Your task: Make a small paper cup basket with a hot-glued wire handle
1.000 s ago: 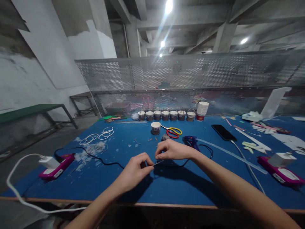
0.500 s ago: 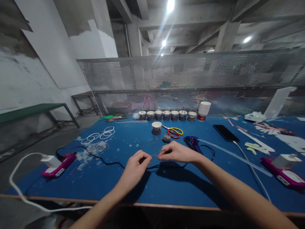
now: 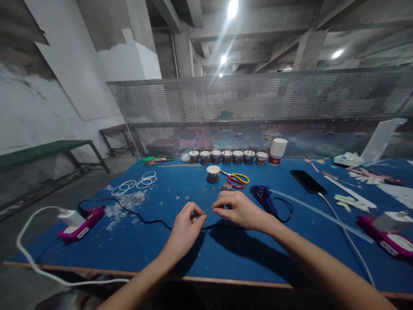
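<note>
Just above the blue table, my left hand (image 3: 186, 228) pinches a thin grey strand (image 3: 205, 211), its short end poking out from the fingertips. Close by on the right, my right hand (image 3: 237, 208) has its thumb and fingers pressed together at the strand's other side; what exactly lies in that pinch is too fine to make out. Behind the right hand rests a small ball of grey yarn (image 3: 226, 187), partly hidden. Beyond it stands a paper cup (image 3: 213, 174) with a dark wrapped side, beside scissors (image 3: 238, 179) with red and yellow handles.
A blue glue gun (image 3: 263, 198) and a phone (image 3: 308, 181) lie to the right. Several dark-wrapped cups (image 3: 226, 157) line the back near stacked paper cups (image 3: 278, 148). White rings (image 3: 124, 187) lie left. Magenta power strips (image 3: 82, 226) sit at both sides, with a black cable crossing.
My fingertips have shifted slightly, with the right hand a little nearer the left. Less of the strand shows between them. The whole view has moved marginally.
</note>
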`<state>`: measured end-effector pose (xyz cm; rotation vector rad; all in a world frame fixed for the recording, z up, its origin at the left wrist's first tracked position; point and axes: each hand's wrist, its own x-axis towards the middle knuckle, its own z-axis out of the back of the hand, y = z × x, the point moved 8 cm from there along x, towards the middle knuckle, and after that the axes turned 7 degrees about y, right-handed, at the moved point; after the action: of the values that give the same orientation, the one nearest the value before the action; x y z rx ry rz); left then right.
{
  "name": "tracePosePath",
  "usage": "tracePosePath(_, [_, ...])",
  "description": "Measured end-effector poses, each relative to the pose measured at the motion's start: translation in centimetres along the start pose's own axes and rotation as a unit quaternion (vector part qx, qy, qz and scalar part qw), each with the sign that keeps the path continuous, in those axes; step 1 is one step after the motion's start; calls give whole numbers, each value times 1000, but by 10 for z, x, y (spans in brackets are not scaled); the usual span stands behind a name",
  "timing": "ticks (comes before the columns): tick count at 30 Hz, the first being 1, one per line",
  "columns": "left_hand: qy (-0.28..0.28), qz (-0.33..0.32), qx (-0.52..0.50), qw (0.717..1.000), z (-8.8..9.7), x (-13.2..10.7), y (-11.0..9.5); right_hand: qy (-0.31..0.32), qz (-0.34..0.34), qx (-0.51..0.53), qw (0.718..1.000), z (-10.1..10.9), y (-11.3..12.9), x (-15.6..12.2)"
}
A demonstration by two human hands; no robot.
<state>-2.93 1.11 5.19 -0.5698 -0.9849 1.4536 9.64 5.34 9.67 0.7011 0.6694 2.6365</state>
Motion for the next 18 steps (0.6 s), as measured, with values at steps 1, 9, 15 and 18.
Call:
tracePosePath(1, [4,-9,10,1000,0,0,-2,-13,12,-31,999,2,1,0])
tracePosePath(9, [43,-83,101,991,-4,-1,-8,-1,47,-236,971,-7,16,2])
tracePosePath(15, [84,-120,114,983,-10,-3,-13,59,-5,-146,988,-8,-4,17])
tracePosePath(18, [95,-118,64,986,-5,-4,-16,118,-47,37,991,-12,-24,20])
